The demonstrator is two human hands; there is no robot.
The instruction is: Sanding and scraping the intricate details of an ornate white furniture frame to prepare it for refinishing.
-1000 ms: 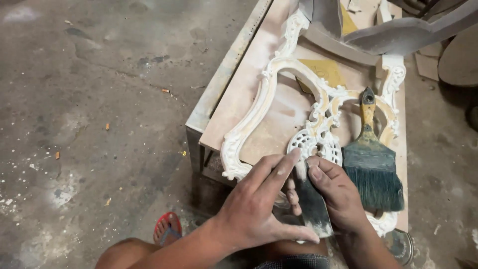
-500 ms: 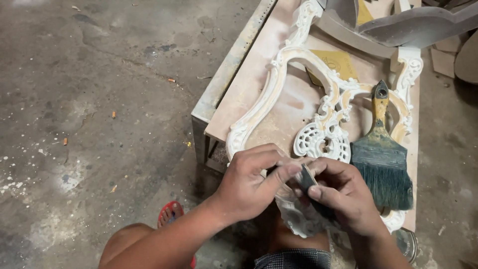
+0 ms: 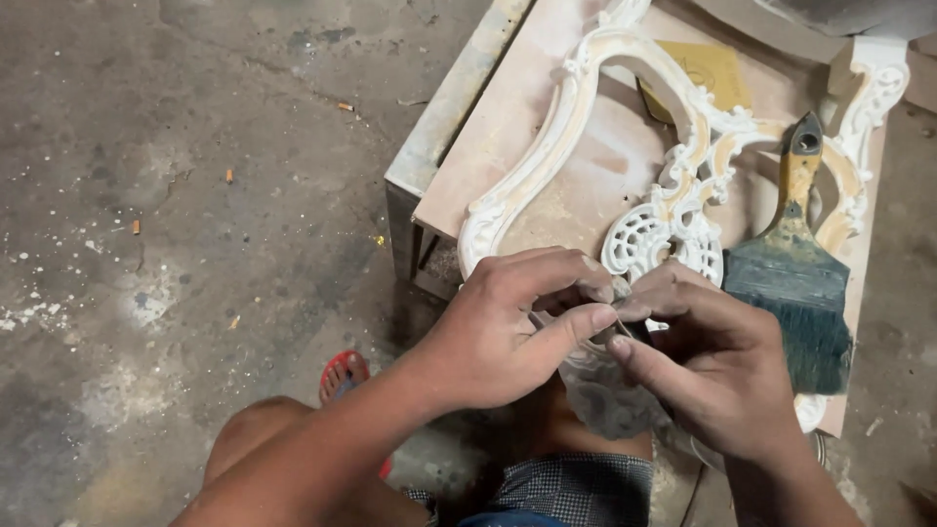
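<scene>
My left hand [image 3: 517,327] and my right hand [image 3: 708,361] meet over the near end of a white carved wooden frame [image 3: 547,156]. Between the fingertips of both hands sits a small dark folded piece of sandpaper [image 3: 625,330], mostly hidden by the fingers. The frame lies flat on a low wooden bench [image 3: 468,185], and its ornate lattice part [image 3: 664,239] shows just beyond my fingers. A wide paintbrush [image 3: 795,263] with a yellow handle and dark bristles rests on the frame to the right of my right hand.
A yellow sheet of sandpaper [image 3: 712,73] lies under the frame at the back. Bare concrete floor [image 3: 195,195] spreads to the left, dotted with small debris. A red sandal [image 3: 344,376] sits by my knee under the bench's near corner.
The dark sandpaper strip, held out long a second ago, is now folded small between both hands' fingertips. My left hand went from spread open to pinched. The view shifted forward.
</scene>
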